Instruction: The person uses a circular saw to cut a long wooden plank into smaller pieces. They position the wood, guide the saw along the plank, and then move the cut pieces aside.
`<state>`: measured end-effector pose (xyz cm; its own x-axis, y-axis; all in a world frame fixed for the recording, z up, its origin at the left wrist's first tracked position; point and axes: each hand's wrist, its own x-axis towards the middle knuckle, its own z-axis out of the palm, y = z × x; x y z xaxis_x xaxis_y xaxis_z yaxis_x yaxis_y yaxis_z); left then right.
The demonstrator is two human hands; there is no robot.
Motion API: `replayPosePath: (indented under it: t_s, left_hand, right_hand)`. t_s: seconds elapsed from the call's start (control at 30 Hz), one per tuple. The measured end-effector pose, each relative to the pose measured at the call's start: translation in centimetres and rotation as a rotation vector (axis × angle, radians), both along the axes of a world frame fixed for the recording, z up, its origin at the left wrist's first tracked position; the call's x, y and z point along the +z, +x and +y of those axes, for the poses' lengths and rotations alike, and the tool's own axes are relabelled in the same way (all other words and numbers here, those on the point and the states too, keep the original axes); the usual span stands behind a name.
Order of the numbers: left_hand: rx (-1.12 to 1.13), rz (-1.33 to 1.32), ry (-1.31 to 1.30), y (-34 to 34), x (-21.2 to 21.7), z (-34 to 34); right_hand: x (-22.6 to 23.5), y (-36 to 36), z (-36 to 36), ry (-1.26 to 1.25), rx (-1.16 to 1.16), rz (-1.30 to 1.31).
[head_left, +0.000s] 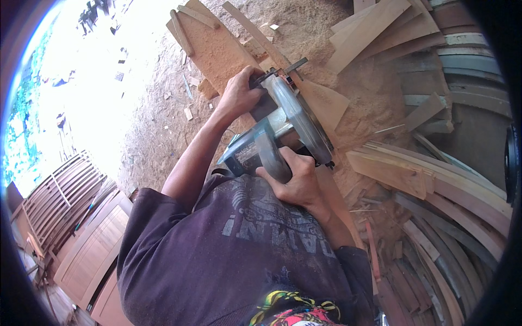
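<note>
A corded-type circular saw with a grey blade guard and a dark motor housing rests on a wooden plank dusted with sawdust. My right hand is closed round its rear handle, close to my shirt. My left hand is closed at the front end of the saw, fingers curled over the front edge of its base plate; the fingertips are partly hidden. A narrow strip of wood lies along the plank's right side, ahead of the saw. The blade itself is hidden under the guard.
Sawdust and offcuts cover the ground. Flat boards lie at the far right, with thick stacked timbers nearer on the right. Wooden panels lean at the lower left. Bright light washes out the upper left.
</note>
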<state>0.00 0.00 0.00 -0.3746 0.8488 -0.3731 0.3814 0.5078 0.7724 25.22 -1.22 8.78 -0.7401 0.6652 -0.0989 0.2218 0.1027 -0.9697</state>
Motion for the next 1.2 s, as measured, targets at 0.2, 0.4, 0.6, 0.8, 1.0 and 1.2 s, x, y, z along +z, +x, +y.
replayPosePath:
  t_s: [0.2, 0.4, 0.6, 0.8, 1.0, 1.2]
  left_hand:
    - [-0.013, 0.023, 0.022, 0.1, -0.4, 0.0]
    - [0.005, 0.009, 0.018, 0.0, -0.3, 0.1]
    - [0.011, 0.014, 0.000, 0.0, 0.4, 0.3]
    - [0.000, 0.013, 0.009, -0.4, 0.2, 0.3]
    - [0.001, 0.019, 0.003, -0.5, 0.4, 0.5]
    - [0.003, -0.009, 0.022, -0.8, 0.4, 0.6]
  right_hand:
    - [-0.2, 0.2, -0.1, 0.004, -0.006, 0.011]
    - [-0.2, 0.0, 0.1, 0.007, -0.007, 0.021]
    - [0.0, -0.2, 0.1, -0.043, -0.011, -0.001]
    - [-0.3, -0.4, 0.2, 0.003, -0.006, 0.018]
    - [-0.1, -0.6, 0.3, -0.003, -0.013, 0.026]
    - [-0.1, -0.9, 0.4, -0.009, -0.010, 0.025]
